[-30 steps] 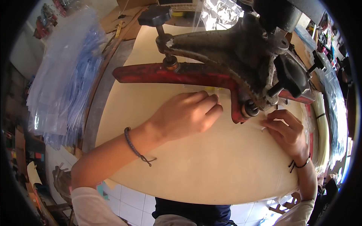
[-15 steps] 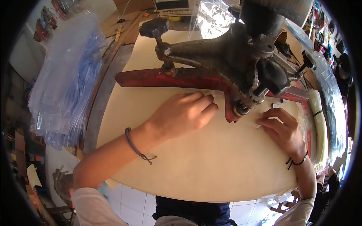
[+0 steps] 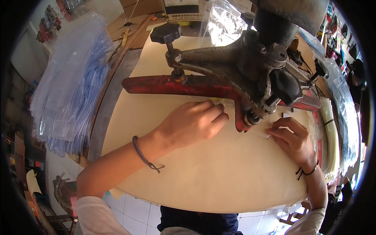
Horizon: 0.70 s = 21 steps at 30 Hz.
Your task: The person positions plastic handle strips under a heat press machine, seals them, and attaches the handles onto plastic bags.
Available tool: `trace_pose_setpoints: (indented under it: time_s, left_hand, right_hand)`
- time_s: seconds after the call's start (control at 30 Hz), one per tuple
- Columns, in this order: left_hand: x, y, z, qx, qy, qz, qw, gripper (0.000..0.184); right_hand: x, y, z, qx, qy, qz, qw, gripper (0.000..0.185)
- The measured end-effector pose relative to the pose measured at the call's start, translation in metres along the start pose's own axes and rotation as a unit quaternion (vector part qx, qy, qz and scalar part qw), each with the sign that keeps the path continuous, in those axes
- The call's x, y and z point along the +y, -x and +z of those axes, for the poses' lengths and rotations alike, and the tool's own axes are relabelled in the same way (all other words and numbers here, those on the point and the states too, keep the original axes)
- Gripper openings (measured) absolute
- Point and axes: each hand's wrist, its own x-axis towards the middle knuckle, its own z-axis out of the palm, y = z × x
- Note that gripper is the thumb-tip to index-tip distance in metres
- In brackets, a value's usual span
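Note:
My left hand [image 3: 194,123] rests low over the cream-coloured work surface [image 3: 203,176], just in front of the red bar [image 3: 164,85] of a press. Its fingers are curled closed, and whatever they may hold is hidden. To the right, my right hand [image 3: 293,139] has thumb and fingers pinched together. A thin, clear plastic piece shows faintly at its fingertips, with a small pale edge visible. Between and above the hands stands the dark metal press head [image 3: 250,66], with black knobs and the branching red bar beneath it.
A thick stack of clear plastic sleeves [image 3: 72,86] lies at the left. On the right are a banded pale bundle [image 3: 330,133] and more clear plastic [image 3: 342,117]. A cardboard box [image 3: 143,7] and shiny crumpled plastic [image 3: 227,23] sit at the back.
The view has shifted slightly, so the press and surface sit a little lower in the picture. Both hands keep nearly the same place and closed shape.

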Motion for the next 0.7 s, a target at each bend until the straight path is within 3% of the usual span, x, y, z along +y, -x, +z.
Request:
trace_pose_setpoints:
  time_s: [0.7]
  left_hand:
    - [0.0018,-0.0004,-0.0020,-0.006,0.004,-0.007,1.000,0.010]
  right_hand:
    - [0.0010,-0.0004,-0.0015,-0.004,-0.001,-0.007,1.000,0.024]
